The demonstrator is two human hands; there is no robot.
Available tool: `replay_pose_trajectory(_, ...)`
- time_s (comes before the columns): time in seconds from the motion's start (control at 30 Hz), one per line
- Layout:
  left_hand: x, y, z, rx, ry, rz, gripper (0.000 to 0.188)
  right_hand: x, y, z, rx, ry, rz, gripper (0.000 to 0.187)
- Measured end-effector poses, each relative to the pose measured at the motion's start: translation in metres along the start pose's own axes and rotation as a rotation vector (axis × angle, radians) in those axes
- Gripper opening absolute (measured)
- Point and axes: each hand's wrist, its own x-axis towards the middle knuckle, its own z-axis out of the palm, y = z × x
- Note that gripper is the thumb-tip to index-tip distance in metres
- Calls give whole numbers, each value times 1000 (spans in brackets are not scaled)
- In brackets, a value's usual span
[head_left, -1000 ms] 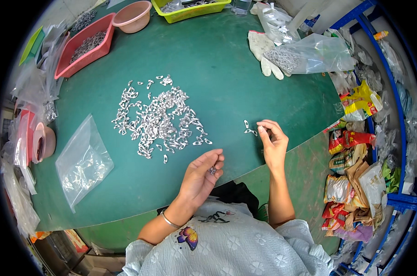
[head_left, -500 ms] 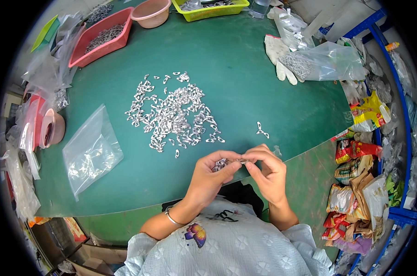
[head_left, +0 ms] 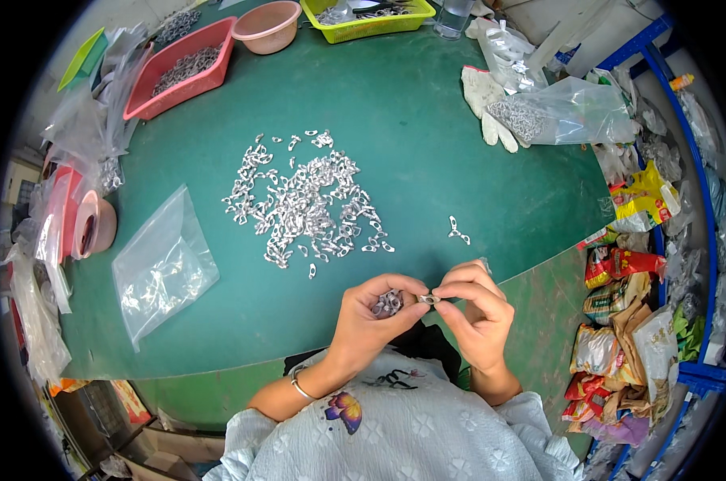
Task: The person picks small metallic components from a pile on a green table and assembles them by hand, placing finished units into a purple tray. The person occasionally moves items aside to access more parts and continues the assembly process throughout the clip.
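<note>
Cupped in my left hand is a small heap of silver metal clasps, its fingertips curled around them. Between the thumb and fingers of my right hand a single metal clasp is pinched; the left fingertips are right beside or touching it, I cannot tell which. Beyond my hands a large loose pile of like clasps lies spread on the green table. A few clasps lie apart, to the right of the pile.
Left of the pile lies a clear plastic bag. A red tray of metal parts, a pink bowl and a yellow-green basket stand at the back. A white glove and a bag of rings lie far right.
My right hand has drawn slightly right and down, and the pinched clasp now shows more plainly. The left hand has tilted open a little, showing more of its heap. The view has shifted slightly.
</note>
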Motion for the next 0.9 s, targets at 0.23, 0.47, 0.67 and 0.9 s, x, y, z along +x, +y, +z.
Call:
replay_pose_trajectory(0.23, -2, 3, 1, -159, 1, -140, 14, -1, -7, 1, -24, 35, -35, 17)
replay_pose_trajectory(0.47, -5, 6, 0, -98, -10, -11, 11, -7, -3, 4, 135, 55, 66, 16)
replay_pose_trajectory(0.67, -7, 10, -1, -43, -42, 97, 12, -10, -3, 7, 274, 49, 143, 15)
replay_pose_trajectory(0.9, -8, 13, 1, -21, -36, 91, 9, -12, -4, 8, 293, 46, 147, 14)
